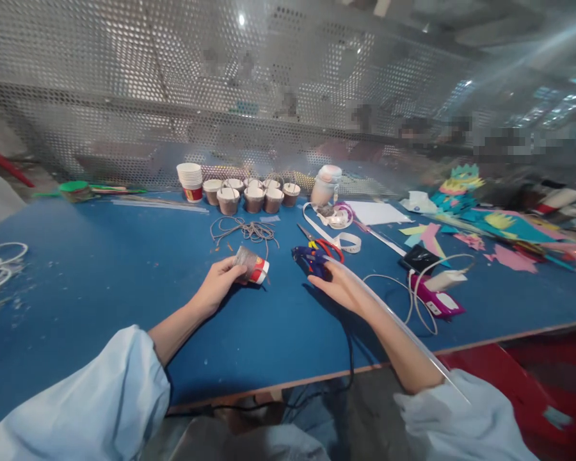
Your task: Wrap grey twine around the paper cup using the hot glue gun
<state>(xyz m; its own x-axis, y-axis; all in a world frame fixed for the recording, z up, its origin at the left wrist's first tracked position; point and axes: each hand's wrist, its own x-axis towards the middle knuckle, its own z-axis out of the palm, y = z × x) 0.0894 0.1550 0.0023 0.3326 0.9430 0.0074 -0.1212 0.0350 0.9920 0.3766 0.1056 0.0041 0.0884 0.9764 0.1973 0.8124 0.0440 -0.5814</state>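
Note:
My left hand (219,282) is closed round a small red and white paper cup (256,267), tilted on its side and partly wrapped in grey-brown cord. Loose cord (249,230) lies in a tangle just behind it, and a strand runs down to the cup. My right hand (338,285) is at a dark blue glue gun (312,257), its fingers partly hidden by the gun. A long clear glue stick (398,320) extends from the gun back over my right forearm. Red-handled scissors (329,248) lie open just behind the gun.
Several cord-wrapped cups (229,202) and a cup stack (189,182) stand at the back, beside a lidded jar (325,186). A measuring tape (350,242), purple packet (436,299), white cable and coloured paper scraps (511,257) lie right. White cord (0,272) lies far left.

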